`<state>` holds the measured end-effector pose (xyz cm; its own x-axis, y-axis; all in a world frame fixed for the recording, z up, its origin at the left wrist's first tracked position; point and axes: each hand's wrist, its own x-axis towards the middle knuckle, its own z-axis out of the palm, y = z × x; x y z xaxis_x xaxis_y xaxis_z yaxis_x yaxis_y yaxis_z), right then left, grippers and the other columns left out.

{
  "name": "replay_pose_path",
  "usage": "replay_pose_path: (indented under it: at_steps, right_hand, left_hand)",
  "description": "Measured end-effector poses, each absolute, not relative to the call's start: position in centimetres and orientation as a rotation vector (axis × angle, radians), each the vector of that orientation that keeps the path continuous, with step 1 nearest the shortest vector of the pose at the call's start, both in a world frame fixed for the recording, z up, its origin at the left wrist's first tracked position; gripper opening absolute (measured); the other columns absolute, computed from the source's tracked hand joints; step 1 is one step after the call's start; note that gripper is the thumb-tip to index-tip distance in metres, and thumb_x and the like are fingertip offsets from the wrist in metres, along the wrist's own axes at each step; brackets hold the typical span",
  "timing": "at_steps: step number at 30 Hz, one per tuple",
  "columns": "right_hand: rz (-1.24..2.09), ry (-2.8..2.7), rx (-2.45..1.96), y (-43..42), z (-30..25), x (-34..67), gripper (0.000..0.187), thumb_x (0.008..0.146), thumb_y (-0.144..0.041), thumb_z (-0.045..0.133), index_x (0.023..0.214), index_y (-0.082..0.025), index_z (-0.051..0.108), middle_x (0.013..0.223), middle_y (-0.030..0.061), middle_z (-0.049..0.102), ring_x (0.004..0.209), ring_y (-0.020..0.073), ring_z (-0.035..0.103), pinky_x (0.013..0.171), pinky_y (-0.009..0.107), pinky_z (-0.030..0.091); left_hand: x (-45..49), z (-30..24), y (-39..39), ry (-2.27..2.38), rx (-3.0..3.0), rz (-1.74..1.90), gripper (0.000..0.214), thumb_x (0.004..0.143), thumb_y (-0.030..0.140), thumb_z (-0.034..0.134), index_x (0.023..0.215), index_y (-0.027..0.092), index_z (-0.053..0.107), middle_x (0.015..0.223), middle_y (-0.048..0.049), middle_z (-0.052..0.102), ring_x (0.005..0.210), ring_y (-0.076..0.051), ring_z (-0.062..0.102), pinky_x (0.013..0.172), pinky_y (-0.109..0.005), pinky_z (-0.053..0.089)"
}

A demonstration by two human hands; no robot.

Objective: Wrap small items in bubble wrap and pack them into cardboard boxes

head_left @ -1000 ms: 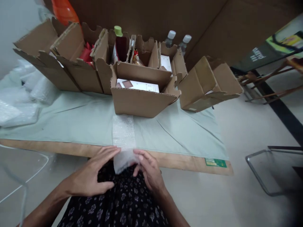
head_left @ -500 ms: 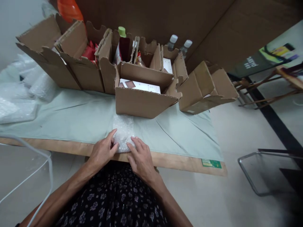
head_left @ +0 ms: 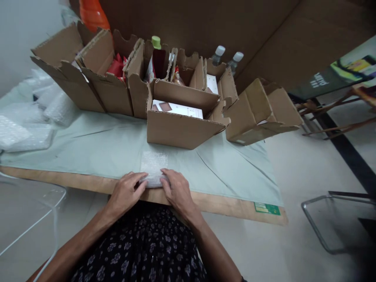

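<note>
A small sheet of clear bubble wrap (head_left: 154, 159) lies on the pale green cloth, at the table's front edge. Its near end looks folded into a thicker strip. My left hand (head_left: 128, 192) grips the left side of that strip between thumb and fingers. On the other side, my right hand (head_left: 178, 191) holds the right end the same way, fingertips bent over it. Both wrists come in from below, over the front edge. Whether anything lies inside the fold is hidden.
An open cardboard box (head_left: 179, 131) with a white packet stands just behind the wrap. Several more cardboard bins (head_left: 117, 94) line the back. Bubble-wrap pieces (head_left: 32, 135) pile up at left. Another cardboard box (head_left: 249, 113) is at right. A white cable (head_left: 55, 227) hangs lower left.
The near end of the bubble wrap is now folded into a flatter strip, with my hands at its two ends. My right hand's fingers have closed in more. The view has shifted slightly.
</note>
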<state>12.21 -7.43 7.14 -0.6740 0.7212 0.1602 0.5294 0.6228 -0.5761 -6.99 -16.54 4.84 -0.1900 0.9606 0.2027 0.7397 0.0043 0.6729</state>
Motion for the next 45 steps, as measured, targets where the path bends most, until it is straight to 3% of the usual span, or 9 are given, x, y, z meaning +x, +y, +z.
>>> replay_pose_path:
  at_steps: [6,11,15,19,23,28,34,40,45]
  right_hand:
    - [0.489,-2.606,-0.801,-8.1,6.5,12.3,0.030,0.098,-0.018,0.057,0.126,-0.026,0.066,0.126,0.0107,0.069,0.121,0.0290,0.059,0.098,0.047,0.046]
    - [0.658,-2.514,-0.894,-6.5,5.0,10.9,0.027,0.097,-0.014,0.058,0.118,-0.024,0.072,0.112,0.0087,0.077,0.104,0.0255,0.067,0.092,0.044,0.049]
    - [0.913,-2.294,-1.021,-6.4,5.9,10.6,0.025,0.099,-0.021,0.057,0.118,-0.025,0.073,0.112,0.0065,0.079,0.100,0.0240,0.070,0.093,0.042,0.051]
    - [1.139,-2.258,-0.992,-7.6,7.4,10.8,0.023,0.100,-0.025,0.056,0.115,-0.026,0.072,0.112,0.0039,0.078,0.100,0.0222,0.070,0.094,0.039,0.051]
    - [1.087,-2.269,-1.030,-7.8,8.0,11.7,0.018,0.095,-0.027,0.061,0.110,-0.026,0.072,0.111,0.0053,0.076,0.106,0.0251,0.066,0.098,0.045,0.048]
    - [1.290,-2.090,-1.020,-6.1,8.8,12.6,0.052,0.085,-0.038,0.073,0.133,-0.023,0.061,0.136,0.0118,0.065,0.122,0.0274,0.062,0.102,0.045,0.050]
    - [1.468,-1.866,-0.950,-6.2,8.9,11.2,0.014,0.088,-0.034,0.066,0.092,-0.021,0.069,0.086,0.0017,0.073,0.078,0.0170,0.066,0.076,0.029,0.053]
    - [1.435,-1.756,-0.967,-6.4,8.1,12.2,0.011,0.087,-0.029,0.065,0.093,-0.021,0.067,0.085,0.0024,0.071,0.079,0.0165,0.064,0.076,0.028,0.051]
    - [1.502,-1.987,-0.859,-5.1,9.6,14.0,0.049,0.079,-0.037,0.078,0.124,-0.021,0.064,0.106,0.0055,0.072,0.090,0.0187,0.066,0.081,0.030,0.053]
  left_hand:
    - [-7.3,4.5,-14.3,2.127,1.669,0.850,0.025,0.091,0.029,0.060,0.113,0.021,0.071,0.091,-0.0052,0.073,0.078,-0.020,0.068,0.076,-0.033,0.055]
    - [-7.6,5.3,-15.8,2.084,1.292,1.116,0.034,0.088,0.042,0.064,0.114,0.020,0.069,0.087,-0.0031,0.069,0.069,-0.016,0.064,0.069,-0.031,0.056]
    - [-7.1,6.0,-17.0,1.761,0.676,1.230,0.055,0.081,0.053,0.071,0.121,0.015,0.065,0.105,-0.0108,0.075,0.090,-0.024,0.073,0.073,-0.036,0.062]
    - [-5.8,6.1,-16.3,1.364,0.362,1.308,0.060,0.072,0.044,0.082,0.120,0.014,0.064,0.110,-0.0107,0.074,0.101,-0.024,0.072,0.090,-0.038,0.060]
    - [-5.1,6.1,-15.4,1.331,0.250,1.419,0.065,0.069,0.034,0.084,0.127,0.017,0.061,0.093,-0.0019,0.070,0.085,-0.015,0.068,0.085,-0.029,0.057]
    - [-5.3,7.0,-15.2,1.365,0.548,1.375,0.070,0.074,0.028,0.078,0.140,0.021,0.054,0.099,-0.0012,0.066,0.088,-0.014,0.065,0.083,-0.026,0.055]
    - [-4.8,7.2,-15.0,1.391,0.785,1.289,0.074,0.079,0.033,0.075,0.147,0.022,0.047,0.115,-0.0061,0.066,0.097,-0.019,0.067,0.088,-0.030,0.055]
    - [-5.1,7.4,-14.5,1.312,0.906,1.012,0.035,0.089,0.035,0.059,0.117,0.016,0.069,0.100,-0.0061,0.073,0.095,-0.021,0.065,0.088,-0.031,0.052]
    - [-4.8,7.8,-13.4,1.361,1.093,0.859,0.033,0.079,0.018,0.049,0.103,0.017,0.071,0.086,-0.0016,0.069,0.079,-0.017,0.059,0.072,-0.027,0.045]
